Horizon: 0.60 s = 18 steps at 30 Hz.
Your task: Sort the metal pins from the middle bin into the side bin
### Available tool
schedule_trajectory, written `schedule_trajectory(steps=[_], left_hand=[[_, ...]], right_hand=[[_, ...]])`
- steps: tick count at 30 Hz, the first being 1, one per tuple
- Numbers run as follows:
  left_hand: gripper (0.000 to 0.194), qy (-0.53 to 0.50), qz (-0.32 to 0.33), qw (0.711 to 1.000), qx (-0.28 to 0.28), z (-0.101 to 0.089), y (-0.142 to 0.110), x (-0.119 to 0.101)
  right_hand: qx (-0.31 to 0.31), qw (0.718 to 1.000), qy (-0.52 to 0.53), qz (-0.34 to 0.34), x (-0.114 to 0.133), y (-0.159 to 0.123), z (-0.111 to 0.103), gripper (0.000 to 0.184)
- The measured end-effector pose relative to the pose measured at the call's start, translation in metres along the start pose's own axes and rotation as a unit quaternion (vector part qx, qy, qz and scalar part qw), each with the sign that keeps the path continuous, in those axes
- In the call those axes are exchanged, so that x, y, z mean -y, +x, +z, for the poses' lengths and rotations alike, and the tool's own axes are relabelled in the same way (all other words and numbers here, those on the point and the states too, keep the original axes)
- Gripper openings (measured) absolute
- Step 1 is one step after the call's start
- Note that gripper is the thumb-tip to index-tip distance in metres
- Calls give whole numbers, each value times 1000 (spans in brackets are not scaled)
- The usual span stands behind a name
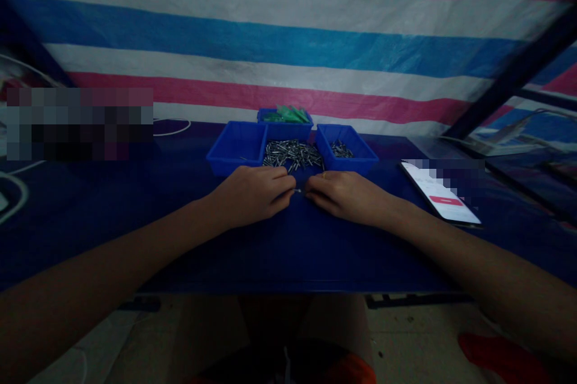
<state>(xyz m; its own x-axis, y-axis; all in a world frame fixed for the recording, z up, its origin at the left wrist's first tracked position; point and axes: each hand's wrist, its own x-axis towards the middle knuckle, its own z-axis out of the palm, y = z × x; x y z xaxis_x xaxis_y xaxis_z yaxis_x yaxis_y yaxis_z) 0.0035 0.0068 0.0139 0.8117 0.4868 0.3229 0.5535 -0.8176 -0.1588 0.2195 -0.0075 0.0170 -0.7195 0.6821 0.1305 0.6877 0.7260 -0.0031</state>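
Observation:
My left hand [253, 193] and my right hand [347, 194] rest on the dark blue table [288, 252], fingertips almost meeting. Between them a small metal pin [298, 190] is pinched, the left fingers closed on one end; the right fingers are closed beside its other end. Just behind the hands lies a heap of small metal pins [293, 154]. A blue bin [237, 146] stands at the left, another blue bin [346, 149] with a few metal pieces at the right, and a rear blue bin [285, 121] holds green parts.
A lit phone [440, 193] lies on the table to the right of my right hand. White cables [13, 192] run at the far left. A striped tarp [288, 41] hangs behind the table. A dark metal frame [509, 80] slants at the right.

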Motion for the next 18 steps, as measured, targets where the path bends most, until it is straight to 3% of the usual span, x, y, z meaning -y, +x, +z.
schedule_trajectory(steps=[5,12,18], left_hand=[[19,18,-40,999,29,0,1,2],[15,-6,-30,998,56,2,1,-1],[15,-10,-22,998,59,0,1,-1]], right_hand=[[-42,999,2,10,1,0,-3,19],[-120,991,4,-54,10,-2,-8,29],[-124,991,-3,-49,8,-2,-8,30]])
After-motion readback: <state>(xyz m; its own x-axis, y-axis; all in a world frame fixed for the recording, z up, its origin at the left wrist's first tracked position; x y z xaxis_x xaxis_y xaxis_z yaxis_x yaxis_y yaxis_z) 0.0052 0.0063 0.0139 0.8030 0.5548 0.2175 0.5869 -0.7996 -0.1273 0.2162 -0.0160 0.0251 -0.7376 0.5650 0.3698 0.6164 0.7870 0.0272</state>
